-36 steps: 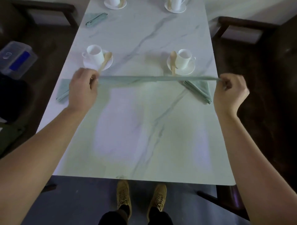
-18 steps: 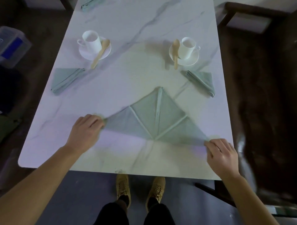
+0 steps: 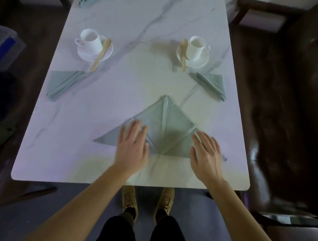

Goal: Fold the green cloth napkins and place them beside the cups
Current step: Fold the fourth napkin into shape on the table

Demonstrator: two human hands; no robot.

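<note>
Resting left hand (image 3: 131,148): I see it open, fingers straight and slightly apart, laid flat over the left half of the green cloth napkin (image 3: 169,127). Blur keeps me from telling how hard it presses.
Right hand (image 3: 205,151): open too, fingers straight and close together, flat over the lower right part of that napkin and gripping nothing.
Green cloth napkin: a flat triangle on the worktop (image 3: 103,117) near my edge, with its apex pointing away from me. Creases run from the middle of the long side to the apex and to both slanted sides. Its left corner shows past my left hand.
Left folded napkin (image 3: 63,82): a layered triangle by the worktop's left edge, on the near side of the left cup (image 3: 91,40) and apart from its saucer (image 3: 86,55).
Right folded napkin (image 3: 212,84): the same shape, just on the near side of the right cup (image 3: 196,47).
Left cup: white and upright, handle to the left. A wooden spoon (image 3: 101,54) lies across the saucer rim with its end on the worktop.
Right cup: white and upright on its own saucer (image 3: 200,62), handle to the right, with a second wooden spoon (image 3: 183,53) just left of it.
Far napkin (image 3: 86,2): green, mostly cut off at the top.
Under the worktop: tan lace-up shoes (image 3: 129,197).
Sides: a dark chair (image 3: 275,120) on the right and a clear plastic bin (image 3: 8,46) on the left.
</note>
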